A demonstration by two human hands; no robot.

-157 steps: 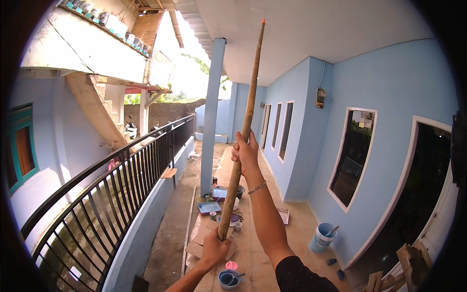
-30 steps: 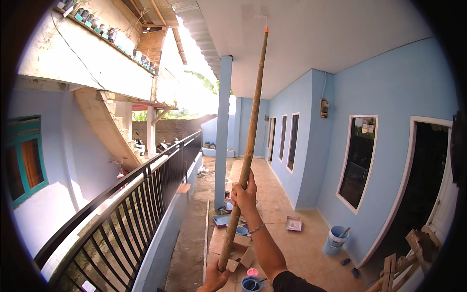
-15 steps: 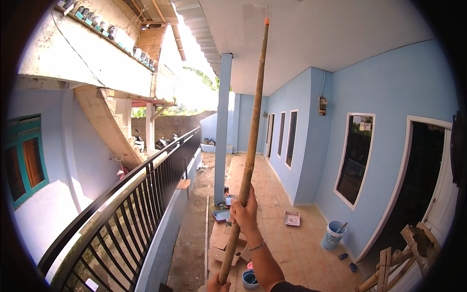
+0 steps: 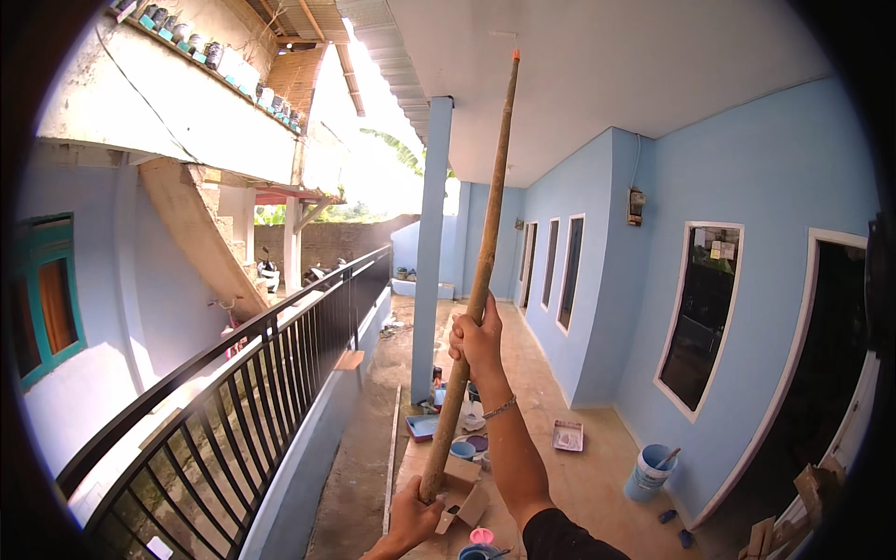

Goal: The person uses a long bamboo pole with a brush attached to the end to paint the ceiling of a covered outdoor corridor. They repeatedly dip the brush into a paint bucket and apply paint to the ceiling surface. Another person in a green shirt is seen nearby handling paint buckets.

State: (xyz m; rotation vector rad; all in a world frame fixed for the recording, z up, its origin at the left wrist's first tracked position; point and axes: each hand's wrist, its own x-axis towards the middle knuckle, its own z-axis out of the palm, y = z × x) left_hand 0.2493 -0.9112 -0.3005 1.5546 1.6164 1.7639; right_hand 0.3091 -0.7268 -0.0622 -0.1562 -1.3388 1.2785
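Observation:
A long bamboo pole (image 4: 495,224) slants up and away from me, with an orange piece at its far tip. Just above that tip, a thin pale paint roller (image 4: 505,35) is at the white ceiling (image 4: 635,65); its details are too small to make out. My right hand (image 4: 478,338), a bracelet at its wrist, is wrapped round the middle of the pole. Lower down, my left hand (image 4: 413,511) closes round the pole's near end.
A black railing (image 4: 280,345) runs along the left, beside a blue column (image 4: 430,252). On the tiled floor are a blue paint tray (image 4: 422,428), a cardboard box (image 4: 471,504), a stained tray (image 4: 568,436) and a blue bucket (image 4: 649,473). Blue walls with windows stand right.
Both hands have risen in view with the pole, the right one more. The roller end has shifted farther away along the ceiling, and the view has tilted slightly.

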